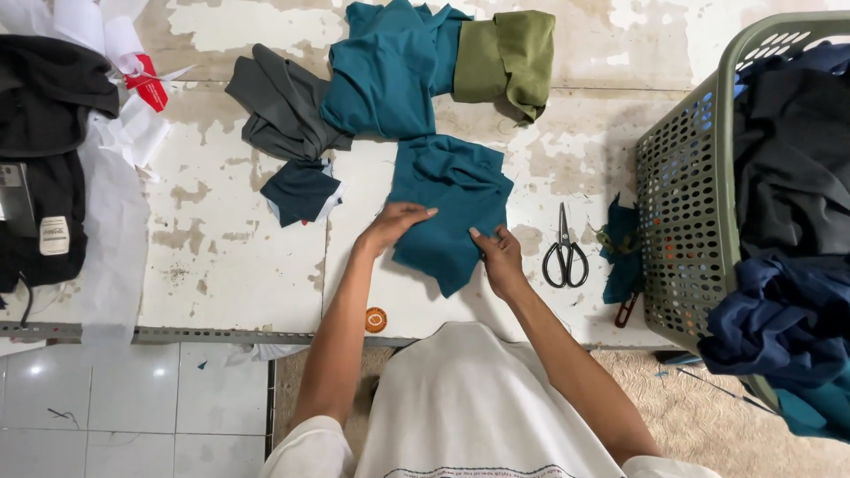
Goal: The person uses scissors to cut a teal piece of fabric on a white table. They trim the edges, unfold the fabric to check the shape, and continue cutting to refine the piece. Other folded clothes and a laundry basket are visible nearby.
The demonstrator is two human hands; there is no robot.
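A teal piece of cloth (pixel 452 208) lies folded on the worn white table (pixel 221 257), right in front of me. My left hand (pixel 394 226) rests flat on its left edge, fingers stretched toward the right. My right hand (pixel 498 252) pinches the cloth's lower right edge between thumb and fingers. Further back sits a larger teal garment (pixel 390 71), with a grey cloth (pixel 279 106) to its left and an olive green cloth (pixel 509 57) to its right. A small dark blue piece (pixel 299 190) lies left of my hands.
Black-handled scissors (pixel 565 252) lie right of my right hand. A green perforated laundry basket (pixel 686 204) full of dark clothes stands at the right. Black garments (pixel 40 159) and white paper (pixel 115 204) cover the table's left end. Tiled floor shows below left.
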